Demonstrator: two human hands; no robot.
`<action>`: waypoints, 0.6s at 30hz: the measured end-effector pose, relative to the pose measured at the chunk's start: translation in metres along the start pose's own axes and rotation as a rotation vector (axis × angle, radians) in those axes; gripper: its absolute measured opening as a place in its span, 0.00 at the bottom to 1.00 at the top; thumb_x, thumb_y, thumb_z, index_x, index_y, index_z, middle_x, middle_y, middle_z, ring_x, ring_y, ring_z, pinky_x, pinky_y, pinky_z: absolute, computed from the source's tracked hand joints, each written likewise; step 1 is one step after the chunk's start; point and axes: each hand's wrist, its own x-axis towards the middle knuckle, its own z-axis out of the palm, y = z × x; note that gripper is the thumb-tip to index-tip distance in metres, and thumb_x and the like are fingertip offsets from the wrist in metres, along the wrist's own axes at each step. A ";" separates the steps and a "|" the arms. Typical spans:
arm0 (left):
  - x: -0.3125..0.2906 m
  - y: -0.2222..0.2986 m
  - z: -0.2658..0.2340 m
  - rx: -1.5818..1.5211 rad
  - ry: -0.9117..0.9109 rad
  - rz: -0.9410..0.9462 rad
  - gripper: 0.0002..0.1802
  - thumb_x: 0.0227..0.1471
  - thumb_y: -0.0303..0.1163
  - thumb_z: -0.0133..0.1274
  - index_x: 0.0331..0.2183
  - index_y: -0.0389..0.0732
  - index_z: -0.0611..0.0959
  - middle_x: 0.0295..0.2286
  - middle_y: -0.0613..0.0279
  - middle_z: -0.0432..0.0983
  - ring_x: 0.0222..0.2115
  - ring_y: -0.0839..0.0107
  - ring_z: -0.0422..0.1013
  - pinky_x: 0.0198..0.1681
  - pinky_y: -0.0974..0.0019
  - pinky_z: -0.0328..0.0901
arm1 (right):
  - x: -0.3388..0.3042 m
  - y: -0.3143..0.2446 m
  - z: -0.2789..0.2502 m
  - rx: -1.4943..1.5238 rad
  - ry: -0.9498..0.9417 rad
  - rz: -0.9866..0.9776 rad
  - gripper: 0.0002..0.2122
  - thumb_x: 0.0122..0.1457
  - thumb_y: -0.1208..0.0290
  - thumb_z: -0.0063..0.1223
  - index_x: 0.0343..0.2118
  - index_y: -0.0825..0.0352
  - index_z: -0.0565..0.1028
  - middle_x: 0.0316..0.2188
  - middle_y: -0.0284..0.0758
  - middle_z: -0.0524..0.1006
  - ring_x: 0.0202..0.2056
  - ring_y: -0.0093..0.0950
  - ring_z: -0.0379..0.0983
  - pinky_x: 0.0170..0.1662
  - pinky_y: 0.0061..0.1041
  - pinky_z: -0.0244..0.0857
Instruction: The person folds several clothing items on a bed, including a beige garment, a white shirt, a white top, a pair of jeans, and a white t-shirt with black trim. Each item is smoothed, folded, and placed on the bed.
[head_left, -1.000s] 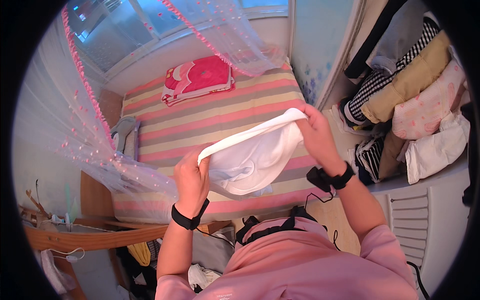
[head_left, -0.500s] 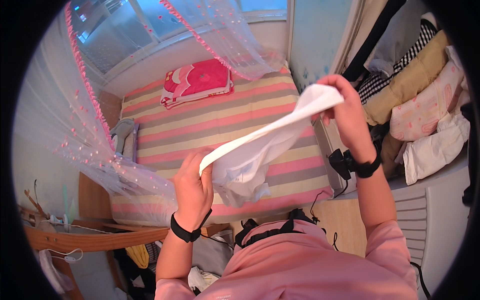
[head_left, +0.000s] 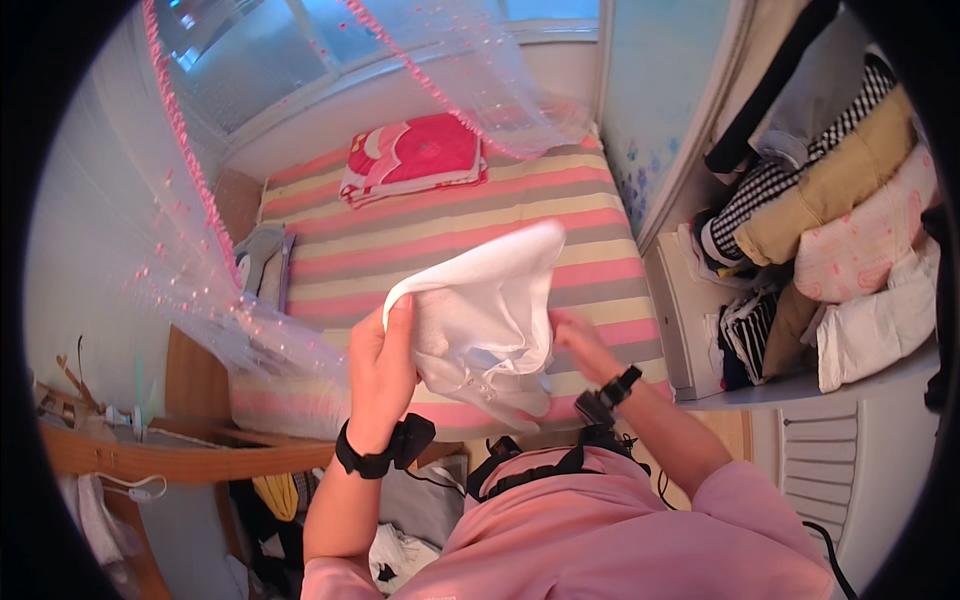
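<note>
A thin white garment with what look like small buttons low on it hangs in front of me above the bed. Its upper left corner is pinched in my left hand, which is closed with the thumb on the cloth. The fold runs up from there to a loose corner at the upper right. Beside the garment's right edge is my right hand, smeared by motion. Its fingertips are partly hidden by the cloth, and whether they grip it does not show. Both wrists wear black bands.
The bed's striped sheet lies beneath, bearing a folded pink-red blanket. Sheer netting drapes on the left above a wooden rail. At right, an open wardrobe holds piled clothes. A white slatted panel stands lower right.
My right hand has come down and left from the garment's upper right corner to beside its lower right edge. The cloth, stretched out before, now sags and bunches. My left hand keeps its pinch.
</note>
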 end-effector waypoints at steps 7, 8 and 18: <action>0.000 -0.017 -0.021 -0.251 -0.056 -0.197 0.28 0.71 0.52 0.42 0.49 0.36 0.82 0.29 0.66 0.79 0.23 0.79 0.72 0.22 0.72 0.63 | -0.002 0.049 0.043 -0.018 -0.346 0.091 0.18 0.65 0.67 0.56 0.55 0.69 0.77 0.48 0.31 0.80 0.48 0.20 0.75 0.53 0.26 0.68; -0.003 -0.018 -0.030 -0.286 -0.039 -0.242 0.29 0.71 0.53 0.42 0.52 0.36 0.80 0.32 0.66 0.80 0.25 0.79 0.73 0.23 0.72 0.64 | -0.003 0.034 0.050 0.049 -0.334 -0.003 0.17 0.66 0.67 0.57 0.55 0.69 0.77 0.47 0.31 0.81 0.48 0.19 0.74 0.52 0.25 0.68; -0.017 -0.190 -0.022 -0.239 -0.214 -0.358 0.21 0.64 0.38 0.57 0.54 0.38 0.79 0.45 0.67 0.75 0.45 0.76 0.70 0.53 0.69 0.65 | -0.029 -0.104 0.070 -0.149 -0.234 -0.432 0.18 0.74 0.66 0.44 0.60 0.71 0.71 0.47 0.29 0.78 0.47 0.16 0.71 0.52 0.22 0.67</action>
